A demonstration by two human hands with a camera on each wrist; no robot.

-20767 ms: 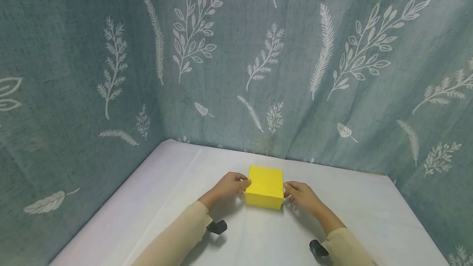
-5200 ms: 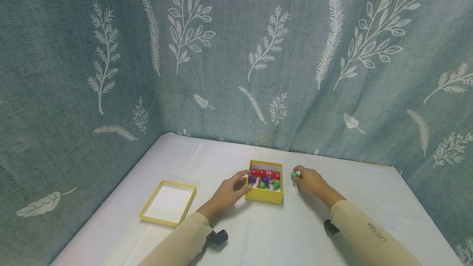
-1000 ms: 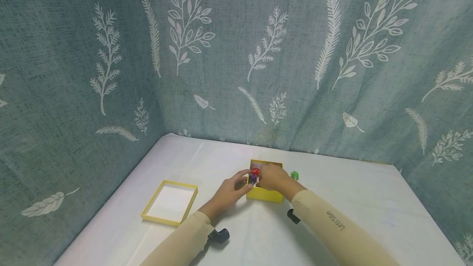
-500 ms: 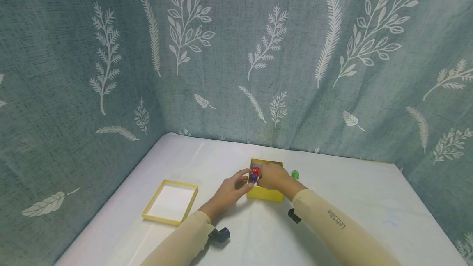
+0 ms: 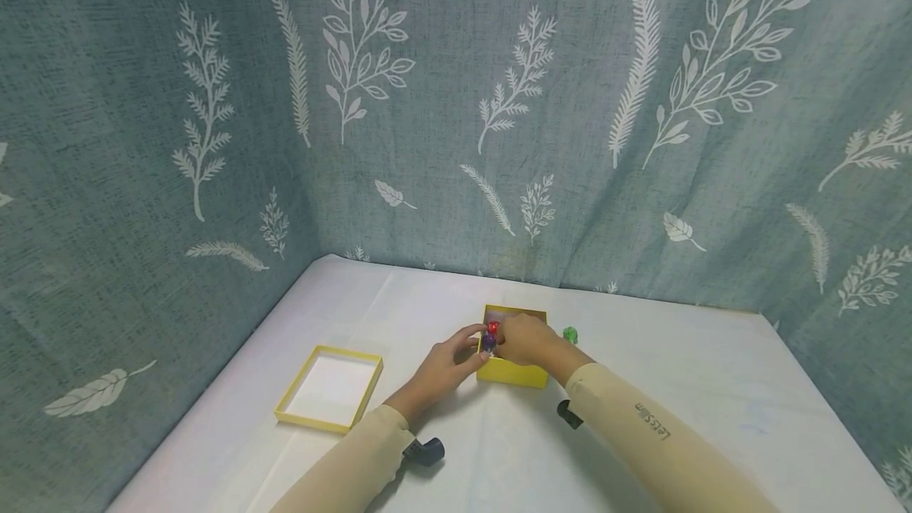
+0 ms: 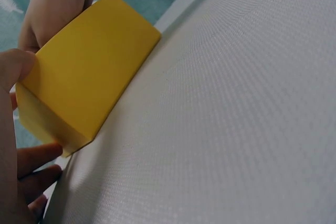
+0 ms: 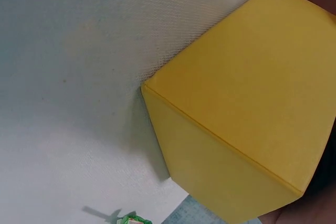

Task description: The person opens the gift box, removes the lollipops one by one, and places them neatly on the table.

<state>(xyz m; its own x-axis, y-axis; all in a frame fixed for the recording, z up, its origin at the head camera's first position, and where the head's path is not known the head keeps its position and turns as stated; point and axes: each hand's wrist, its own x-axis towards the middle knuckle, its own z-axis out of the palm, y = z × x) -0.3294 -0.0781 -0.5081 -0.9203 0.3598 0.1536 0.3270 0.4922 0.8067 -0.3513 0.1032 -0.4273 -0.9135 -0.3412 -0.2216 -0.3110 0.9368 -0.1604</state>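
In the lower middle of the head view, my left hand point(image 5: 442, 366) holds the yellow box point(image 5: 511, 374) with thumb and bent fingers, and my right hand point(image 5: 529, 340) is inside by a red candy point(image 5: 493, 327), but I can't tell how open its fingers are or what they hold.

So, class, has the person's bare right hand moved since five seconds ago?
Yes, the right hand has moved left relative to the teal leaf-print fabric curtain, from the green-wrapped lollipop into the square yellow box.
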